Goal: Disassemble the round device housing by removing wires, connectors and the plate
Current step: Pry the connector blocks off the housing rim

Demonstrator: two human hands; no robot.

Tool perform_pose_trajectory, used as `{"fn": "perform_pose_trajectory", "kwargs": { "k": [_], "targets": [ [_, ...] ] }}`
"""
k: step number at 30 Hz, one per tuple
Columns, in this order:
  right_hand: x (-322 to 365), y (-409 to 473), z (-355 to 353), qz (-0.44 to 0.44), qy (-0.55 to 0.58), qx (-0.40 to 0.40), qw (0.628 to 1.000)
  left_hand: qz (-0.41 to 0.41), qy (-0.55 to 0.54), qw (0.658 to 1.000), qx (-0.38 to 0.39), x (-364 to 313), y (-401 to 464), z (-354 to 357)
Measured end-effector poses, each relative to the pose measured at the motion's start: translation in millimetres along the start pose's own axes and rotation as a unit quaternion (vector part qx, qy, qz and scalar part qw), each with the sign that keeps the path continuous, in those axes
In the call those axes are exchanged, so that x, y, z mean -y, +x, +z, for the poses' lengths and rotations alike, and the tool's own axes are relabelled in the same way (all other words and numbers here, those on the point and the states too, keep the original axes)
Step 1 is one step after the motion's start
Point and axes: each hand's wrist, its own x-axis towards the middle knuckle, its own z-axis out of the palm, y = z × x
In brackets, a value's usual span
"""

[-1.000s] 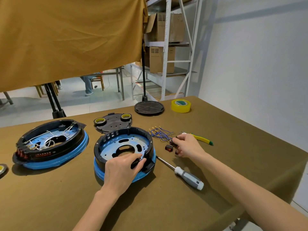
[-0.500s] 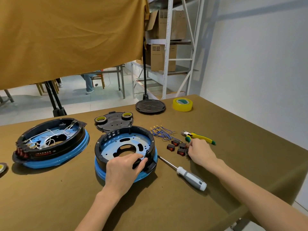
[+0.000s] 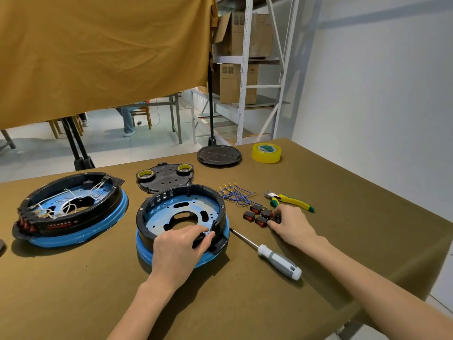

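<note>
Nearest, the left hand [image 3: 177, 251] lies over the front rim of the round housing [image 3: 182, 218], its fingers curled round the black rim at the notched front corner and holding it down on the surface [image 3: 245, 303]; that steadying hold is worth having, since the housing sits on a rounded blue base and would probably rock or slide under any pull. To the housing's right and close to its front edge lies the screwdriver [image 3: 269, 253], tip toward the housing, untouched. Just beyond it, the right hand [image 3: 290, 223] rests on the surface with its fingertips curled against the small cluster of red rocker switches [image 3: 257, 215]; whether they pinch one or merely nudge it I cannot tell. The sound way to finish this step is to set the switch down with its fellows so that the removed parts stay grouped. Further right of the housing are the blue wires [image 3: 235, 193] and the yellow-handled cutters [image 3: 291, 201]. Inside the housing the pale blue plate [image 3: 169, 213] looks bare of wiring, so the plate seems the next thing to free, likely with the screwdriver. Behind the housing lies a black cover [image 3: 165, 179], and to its left a second housing [image 3: 71, 212] with white wires in it.
</note>
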Motion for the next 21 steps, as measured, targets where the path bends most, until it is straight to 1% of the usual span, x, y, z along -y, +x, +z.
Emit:
{"fn": "perform_pose_trajectory", "kwargs": {
  "k": [2, 4, 5, 6, 7, 9, 11, 12, 14, 15, 16, 18, 19, 21],
  "targets": [
    [4, -4, -1, -0.005, -0.041, 0.005, 0.999, -0.003, 0.001, 1.0, 0.006, 0, 0, -1],
    [12, -7, -3, -0.029, -0.076, -0.031, 0.996, -0.002, 0.003, 1.0, 0.013, -1, 0, -2],
    [20, -9, -5, -0.046, -0.055, -0.047, 0.996, 0.0, 0.005, 1.0, 0.02, -2, 0, -3],
    [30, -10, -6, -0.058, -0.009, -0.047, 0.997, 0.002, 0.005, 1.0, 0.028, -4, 0, -5],
    [43, -10, -6, -0.064, 0.048, -0.034, 0.996, 0.004, 0.002, 0.999, 0.035, -6, 0, -6],
    [70, -7, -4, -0.061, 0.127, 0.03, 0.99, -0.005, -0.025, 0.999, 0.043, -11, 3, -9],
    [97, -6, 0, -0.06, 0.143, 0.099, 0.983, -0.027, -0.084, 0.993, 0.073, -15, 4, -12],
    [107, -6, 5, -0.062, 0.136, 0.119, 0.982, -0.033, -0.115, 0.988, 0.093, -15, 4, -12],
    [118, -4, 15, -0.063, 0.112, 0.126, 0.984, -0.037, -0.141, 0.982, 0.118, -13, 0, -19],
    [119, -2, 18, -0.064, 0.105, 0.122, 0.985, -0.032, -0.121, 0.986, 0.114, -8, -4, -24],
    [118, 0, 19, -0.063, 0.108, 0.119, 0.985, -0.02, -0.073, 0.992, 0.101, -3, -8, -29],
    [114, 5, 18, -0.05, 0.157, 0.13, 0.978, -0.006, 0.034, 0.996, 0.084, 9, -15, -39],
    [113, 7, 15, -0.036, 0.191, 0.14, 0.971, -0.01, 0.052, 0.995, 0.089, 12, -18, -43],
    [111, 10, 12, -0.022, 0.225, 0.156, 0.962, -0.008, 0.031, 0.995, 0.1, 13, -25, -42]
  ]
}}
